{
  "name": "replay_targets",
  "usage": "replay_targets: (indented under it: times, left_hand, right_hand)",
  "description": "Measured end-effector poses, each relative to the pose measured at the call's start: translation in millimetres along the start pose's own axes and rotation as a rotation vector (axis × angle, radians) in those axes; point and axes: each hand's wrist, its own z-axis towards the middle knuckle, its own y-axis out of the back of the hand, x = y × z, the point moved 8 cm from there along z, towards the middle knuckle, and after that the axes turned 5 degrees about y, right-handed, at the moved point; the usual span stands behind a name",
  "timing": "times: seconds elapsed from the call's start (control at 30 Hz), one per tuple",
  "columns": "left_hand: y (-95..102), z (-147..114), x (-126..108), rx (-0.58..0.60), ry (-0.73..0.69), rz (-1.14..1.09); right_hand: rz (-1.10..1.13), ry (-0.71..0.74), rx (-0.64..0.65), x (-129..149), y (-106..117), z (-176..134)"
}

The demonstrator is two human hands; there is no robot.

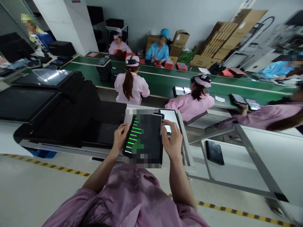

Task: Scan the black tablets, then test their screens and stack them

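Observation:
A black tablet is in front of my chest, its screen turned up toward me. Green lines of text run down the left side of the screen, and part of the picture is blurred out. My left hand grips the tablet's left edge with curled fingers. On the opposite side, my right hand has its fingers bent around the upper right edge. Behind the right hand lies another tablet with a bright white screen, partly covered by that hand and the held tablet.
Black tablets are piled on the cart to my left. One dark tablet lies on the white shelf of a metal-framed cart at right. Beyond, co-workers sit along a green conveyor table; cardboard boxes lean behind it. Striped tape marks the floor.

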Motion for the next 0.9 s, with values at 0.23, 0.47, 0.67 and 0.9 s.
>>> replay_targets:
  times: [0.23, 0.47, 0.67, 0.9]
  left_hand:
    - [4.9, -6.0, -31.5, 0.059, -0.149, 0.267]
    - [-20.2, -25.2, -72.0, 0.196, -0.292, 0.365]
    - [-43.3, -16.1, -78.8, 0.331, -0.329, 0.325]
    - [-29.5, 12.3, -27.4, 0.114, -0.165, 0.47]
  right_hand:
    - [0.572, -0.711, 0.231, -69.6, -12.8, -50.4]
    - [0.837, -1.08, 0.139, -84.1, -11.8, -74.2]
    - [0.794, -1.086, -0.076, -122.7, 30.6, -84.7]
    - [0.708, -0.794, -0.097, -251.1, 86.2, -15.5]
